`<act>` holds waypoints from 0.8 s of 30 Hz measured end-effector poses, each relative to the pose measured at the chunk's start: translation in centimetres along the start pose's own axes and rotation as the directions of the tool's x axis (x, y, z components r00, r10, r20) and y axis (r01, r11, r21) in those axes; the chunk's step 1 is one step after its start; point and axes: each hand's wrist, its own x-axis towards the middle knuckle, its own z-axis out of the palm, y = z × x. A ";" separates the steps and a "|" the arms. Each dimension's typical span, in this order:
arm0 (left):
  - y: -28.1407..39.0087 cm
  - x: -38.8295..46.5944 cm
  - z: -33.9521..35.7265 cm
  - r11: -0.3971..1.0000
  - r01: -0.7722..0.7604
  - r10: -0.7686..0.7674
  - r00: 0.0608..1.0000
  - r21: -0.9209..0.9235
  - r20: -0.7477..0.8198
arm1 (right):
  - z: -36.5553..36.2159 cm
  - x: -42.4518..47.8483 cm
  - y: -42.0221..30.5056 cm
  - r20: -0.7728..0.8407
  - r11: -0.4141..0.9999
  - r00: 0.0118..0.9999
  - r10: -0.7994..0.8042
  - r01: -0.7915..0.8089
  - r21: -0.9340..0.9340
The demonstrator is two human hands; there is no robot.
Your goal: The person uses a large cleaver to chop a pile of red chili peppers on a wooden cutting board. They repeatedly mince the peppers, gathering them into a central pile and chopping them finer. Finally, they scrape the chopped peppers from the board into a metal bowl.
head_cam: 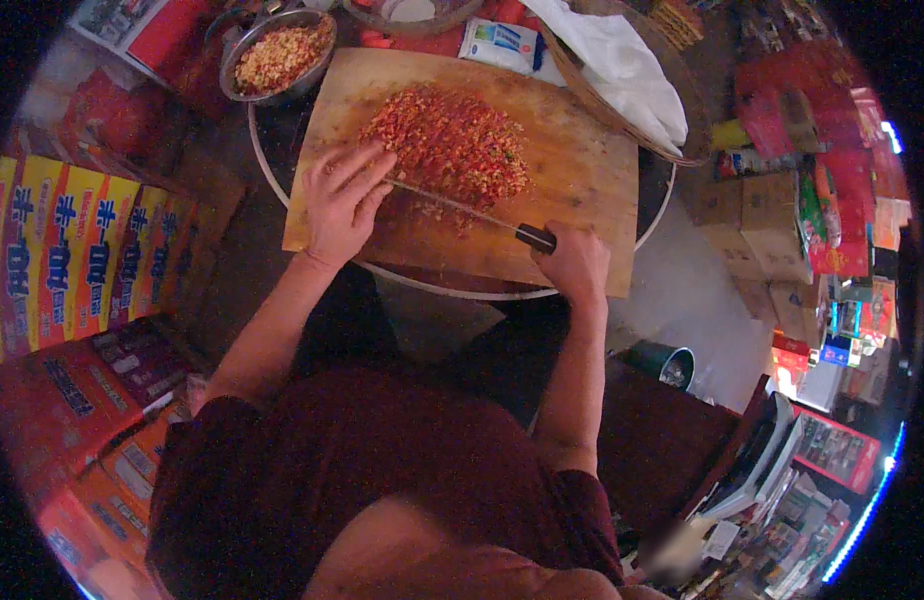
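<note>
My right hand (576, 259) is closed around the dark handle of a kitchen knife (462, 206), whose blade reaches left along the near edge of a heap of finely chopped red and pale food (450, 142), possibly chili peppers. My left hand (349, 196), fingers slightly spread, is at the blade's far end; whether its fingertips press on the blade is hard to tell. Both hands are over a wooden cutting board (582, 157) with reddish stains. A metal bowl (227, 75) of similar chopped pieces sits beyond the board's upper left corner.
The board rests on a round table with a pale rim (447, 294). Behind it lie a packet of wipes (501, 45), a basket with white cloth (627, 75) and another bowl (413, 26). Stacked cartons (71, 255) stand left; cardboard boxes (769, 217) and a bucket (675, 366) are right.
</note>
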 end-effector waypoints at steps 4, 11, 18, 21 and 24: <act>-1.0 1.3 -2.1 0.994 0.070 -0.083 0.983 -0.086 -0.161 | -2.0 -1.8 -0.5 -0.020 0.995 0.998 0.061 -0.059 0.086; -5.3 -1.2 -2.1 0.956 0.293 -0.288 0.938 -0.004 -0.194 | -1.3 -4.1 -1.0 -0.034 0.878 0.987 0.158 -0.125 0.461; -9.0 -4.5 -1.8 0.910 0.409 -0.393 0.903 0.065 -0.173 | -1.8 -4.4 -5.7 0.075 0.769 0.994 0.085 -0.113 0.629; -9.5 -5.6 -1.1 0.901 0.433 -0.426 0.895 0.032 -0.135 | -1.3 -3.8 -7.5 -0.042 0.841 0.996 0.078 -0.043 0.540; -9.6 -6.5 -0.3 0.908 0.416 -0.408 0.905 0.053 -0.121 | 0.8 -3.2 -8.3 -0.072 0.889 0.993 0.094 -0.051 0.455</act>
